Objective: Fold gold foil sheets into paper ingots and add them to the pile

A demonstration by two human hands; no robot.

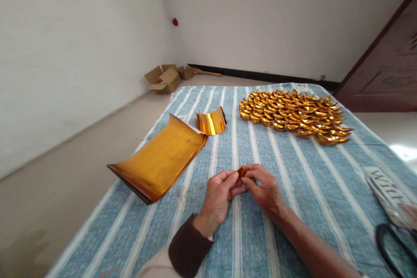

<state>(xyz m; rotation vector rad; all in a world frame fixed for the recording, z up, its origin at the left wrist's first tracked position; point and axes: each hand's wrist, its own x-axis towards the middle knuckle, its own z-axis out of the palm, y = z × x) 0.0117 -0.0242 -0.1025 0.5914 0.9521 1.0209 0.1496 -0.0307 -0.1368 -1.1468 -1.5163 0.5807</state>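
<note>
Between my two hands, above the striped cloth, is a small folded piece of gold foil paper [241,172]. My left hand [219,195] pinches its left side between thumb and fingers. From the right, my right hand [265,186] grips the other side the same way. The fingers cover most of the piece, so its full shape is hidden. Left of my hands lies a stack of large gold foil sheets [163,156], curling at the edges. Just behind it sits a smaller curved stack of gold foil paper [212,122].
Many folded gold paper ingots [289,115] stand in rows at the back right of the blue striped tablecloth [224,243]. Black-handled scissors [391,243] lie at the right edge. Cardboard boxes [166,79] rest on the floor beyond the table, near the white wall [247,30].
</note>
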